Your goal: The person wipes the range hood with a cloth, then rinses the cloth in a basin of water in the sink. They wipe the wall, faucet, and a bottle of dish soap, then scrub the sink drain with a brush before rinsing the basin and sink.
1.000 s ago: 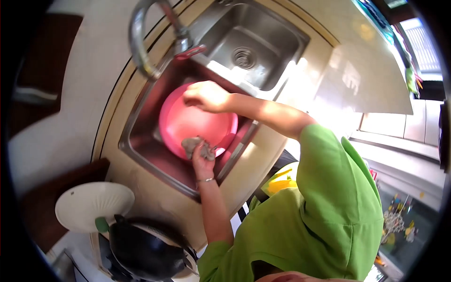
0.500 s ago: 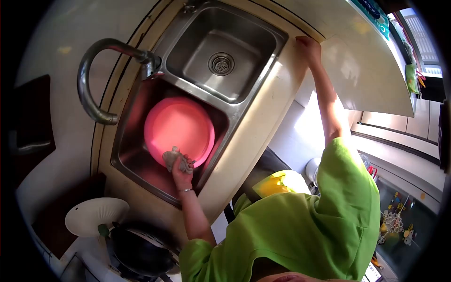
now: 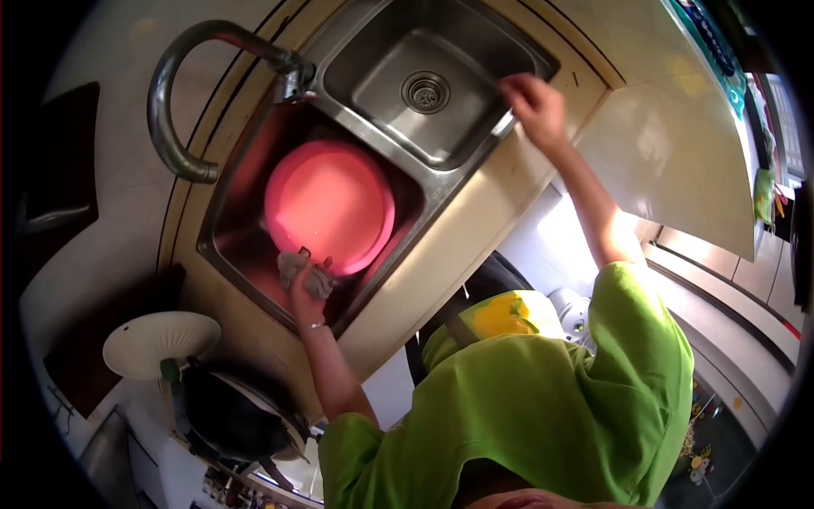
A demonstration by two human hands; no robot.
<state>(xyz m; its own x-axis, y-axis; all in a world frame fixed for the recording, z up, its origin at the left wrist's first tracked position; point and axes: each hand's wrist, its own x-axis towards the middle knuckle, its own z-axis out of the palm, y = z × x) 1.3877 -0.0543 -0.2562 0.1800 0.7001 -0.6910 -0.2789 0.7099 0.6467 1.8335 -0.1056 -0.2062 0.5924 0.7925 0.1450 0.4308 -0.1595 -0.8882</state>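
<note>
My left hand [image 3: 305, 299] is closed around a grey cloth [image 3: 292, 270] at the near rim of a round pink basin [image 3: 331, 208]. The basin stands in the left bowl of the steel sink and holds what looks like water. Over the front edge of the right sink bowl [image 3: 432, 140] hovers my right hand [image 3: 538, 110]. Its fingers are loosely bent and slightly blurred, with the thumb apart and nothing visible in them.
A curved metal faucet [image 3: 157, 110] rises behind the sink. At the lower left are a white ribbed dish [image 3: 161, 343] and a black pan [image 3: 229, 416]. The pale counter edge [image 3: 458, 246] runs along my front, and a cream panel [image 3: 678, 127] stands at the right.
My right hand has left the counter corner and moved left to the sink's edge. My left hand has shifted with the cloth toward the basin's left side. The whole view has shifted slightly.
</note>
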